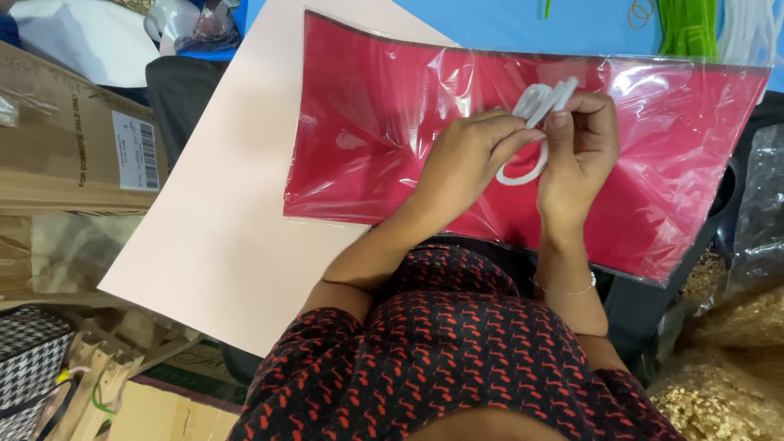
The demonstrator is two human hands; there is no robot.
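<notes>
My left hand (469, 159) and my right hand (580, 147) meet over a red sheet in a clear plastic sleeve (384, 147). Both hands pinch a white looped cord or plastic strip (535, 102). Its top ends stick out above my fingertips and a loop of it hangs down between my palms. The red sheet lies on a larger pale pink board (220, 220). A thin bracelet (563, 290) is on my right wrist.
A cardboard box (65, 139) with a label stands at the left. Green strips (690, 24) and white tubing (747, 28) lie at the far top right on a blue surface (506, 24). Golden shredded filler (719, 384) is at the lower right. A checkered bag (28, 359) sits lower left.
</notes>
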